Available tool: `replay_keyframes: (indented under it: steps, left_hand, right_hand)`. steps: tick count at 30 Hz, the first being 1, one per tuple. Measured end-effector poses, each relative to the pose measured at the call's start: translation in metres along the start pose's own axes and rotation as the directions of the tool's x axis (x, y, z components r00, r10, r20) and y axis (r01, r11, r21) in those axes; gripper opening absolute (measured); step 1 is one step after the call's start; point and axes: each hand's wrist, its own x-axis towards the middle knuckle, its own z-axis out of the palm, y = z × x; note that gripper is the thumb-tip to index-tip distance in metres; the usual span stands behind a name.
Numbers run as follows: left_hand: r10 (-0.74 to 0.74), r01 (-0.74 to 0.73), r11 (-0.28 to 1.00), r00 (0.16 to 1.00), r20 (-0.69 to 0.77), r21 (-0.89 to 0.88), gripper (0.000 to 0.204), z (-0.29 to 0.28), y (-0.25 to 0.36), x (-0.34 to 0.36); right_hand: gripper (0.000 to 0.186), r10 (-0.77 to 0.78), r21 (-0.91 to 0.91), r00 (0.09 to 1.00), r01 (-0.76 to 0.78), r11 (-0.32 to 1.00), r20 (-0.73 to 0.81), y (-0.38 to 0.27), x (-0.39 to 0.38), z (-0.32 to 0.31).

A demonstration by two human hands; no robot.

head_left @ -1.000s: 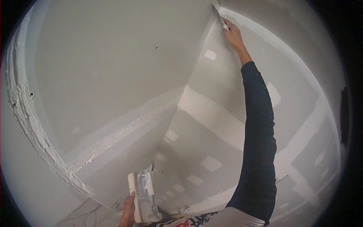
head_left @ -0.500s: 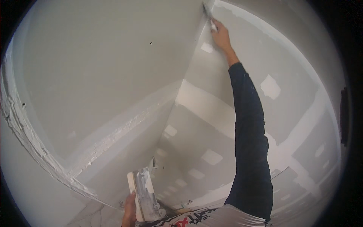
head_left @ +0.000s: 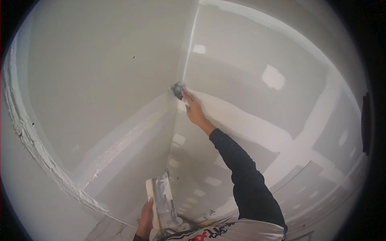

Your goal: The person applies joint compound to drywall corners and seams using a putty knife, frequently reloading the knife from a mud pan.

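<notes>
Reaching up and forward in a dark long sleeve, the right hand grips a small grey-bladed taping knife, fingers wrapped tight around its handle and the blade pressed into the inside corner where two grey drywall walls meet. The left hand sits low near the bottom edge, its thumb and fingers clamped on the edge of a long narrow mud pan, tilted upright and smeared with white joint compound. White compound bands run along the board seams and small white patches dot the right wall. A rough, crusted white seam curves down the left wall.
</notes>
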Motion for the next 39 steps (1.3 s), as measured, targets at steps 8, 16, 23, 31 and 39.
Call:
replay_keyframes:
  steps: [8,16,23,31,39]
  left_hand:
    - [-0.158,0.165,0.972,0.986,0.055,-0.166,0.053,0.033,0.000,-0.005]
    - [-0.096,0.118,0.979,0.986,0.137,-0.165,0.055,0.085,-0.011,0.027]
    - [-0.016,0.015,1.000,0.999,0.052,0.019,0.061,0.111,0.012,0.037]
    - [0.572,-0.546,0.785,0.820,-0.004,0.292,0.055,0.158,0.063,0.044]
    - [0.778,-0.721,0.437,0.603,0.176,0.538,0.040,0.171,0.062,0.034]
  right_hand:
    - [0.062,0.062,0.286,0.945,-0.159,0.945,0.322,-0.057,-0.158,-0.010]
    - [0.068,-0.092,0.407,0.781,-0.217,0.887,0.618,-0.168,-0.308,-0.098]
    - [0.065,0.164,0.138,0.842,-0.270,0.953,0.514,-0.124,-0.342,-0.116]
    - [0.037,0.517,0.670,0.433,-0.560,-0.488,0.739,-0.167,-0.365,-0.152]
    - [0.035,0.230,0.483,0.546,-0.380,-0.789,0.805,-0.153,-0.329,-0.101]
